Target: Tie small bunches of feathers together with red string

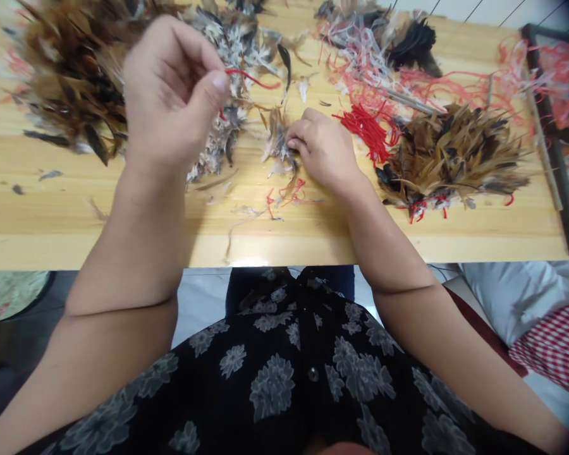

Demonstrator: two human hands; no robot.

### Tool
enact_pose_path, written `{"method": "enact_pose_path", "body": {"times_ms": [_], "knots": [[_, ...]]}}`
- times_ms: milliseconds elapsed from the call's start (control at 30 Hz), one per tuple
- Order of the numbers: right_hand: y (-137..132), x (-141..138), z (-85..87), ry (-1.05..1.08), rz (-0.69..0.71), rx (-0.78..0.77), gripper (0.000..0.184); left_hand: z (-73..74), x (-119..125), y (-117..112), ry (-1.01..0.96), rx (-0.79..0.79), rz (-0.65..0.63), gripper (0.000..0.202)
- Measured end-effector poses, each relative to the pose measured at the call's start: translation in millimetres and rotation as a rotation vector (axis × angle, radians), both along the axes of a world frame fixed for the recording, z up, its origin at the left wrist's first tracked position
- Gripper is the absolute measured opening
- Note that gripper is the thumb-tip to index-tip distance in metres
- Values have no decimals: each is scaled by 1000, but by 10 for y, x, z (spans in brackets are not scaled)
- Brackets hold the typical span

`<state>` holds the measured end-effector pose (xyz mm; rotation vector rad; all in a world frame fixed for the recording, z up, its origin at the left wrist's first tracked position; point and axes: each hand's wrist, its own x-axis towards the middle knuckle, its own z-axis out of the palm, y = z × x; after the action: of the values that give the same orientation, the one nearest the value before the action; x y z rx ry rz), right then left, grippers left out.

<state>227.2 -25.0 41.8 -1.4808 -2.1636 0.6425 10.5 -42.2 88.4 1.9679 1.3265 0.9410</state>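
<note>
My left hand (pixel 171 95) is raised above the wooden table (pixel 76 215) and pinches a thin red string (pixel 251 78) between thumb and fingers. The string runs off to the right over a heap of grey-white feathers (pixel 227 126). My right hand (pixel 323 149) rests on the table with its fingers closed on a small bunch of brown and grey feathers (pixel 279 136). A few red string scraps (pixel 289 191) lie just in front of that bunch.
A big pile of brown feathers (pixel 71 69) lies at the left. Another brown feather pile (pixel 455 155) sits at the right beside a bundle of red strings (pixel 370 129). Tangled pink and white strings (pixel 360 50) cover the far side. A dark frame (pixel 554 145) stands at the right edge.
</note>
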Motion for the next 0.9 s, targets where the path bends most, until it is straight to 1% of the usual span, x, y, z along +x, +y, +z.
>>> {"method": "enact_pose_path", "body": {"times_ms": [67,100,167,233,300,367,400,433,500,567,633,700,800,867,900], "knots": [[14,-5,-7,-43,-49,26,24,114,25,-80,87,13,4,67],[28,-6,-15,-55,-76,43,24,161,-8,-117,133,20,10,68],[69,6,-43,-54,-129,79,24,229,-166,-173,228,34,37,66],[116,41,-74,-34,-175,125,23,265,-402,-195,334,56,84,56],[151,87,-92,-2,-212,180,22,265,-635,-178,462,87,148,36],[165,121,-82,43,-222,217,22,231,-798,-134,632,56,210,9],[165,130,-67,65,-227,227,23,205,-842,-111,705,35,241,6],[161,132,-47,82,-231,235,24,175,-859,-92,734,31,222,12],[153,127,-8,102,-237,241,26,112,-819,-69,687,70,164,18],[154,120,11,145,-236,241,28,41,-702,-54,582,96,98,15],[169,122,-7,222,-214,242,28,-53,-550,-13,513,49,54,11],[190,129,-52,272,-196,243,28,-181,-413,73,527,-19,52,12],[202,118,-119,231,-189,232,26,-401,-286,249,594,-10,52,16],[184,85,-130,178,-198,225,24,-500,-250,339,597,4,41,17],[165,61,-121,152,-200,215,22,-519,-242,363,598,0,32,17]]}}
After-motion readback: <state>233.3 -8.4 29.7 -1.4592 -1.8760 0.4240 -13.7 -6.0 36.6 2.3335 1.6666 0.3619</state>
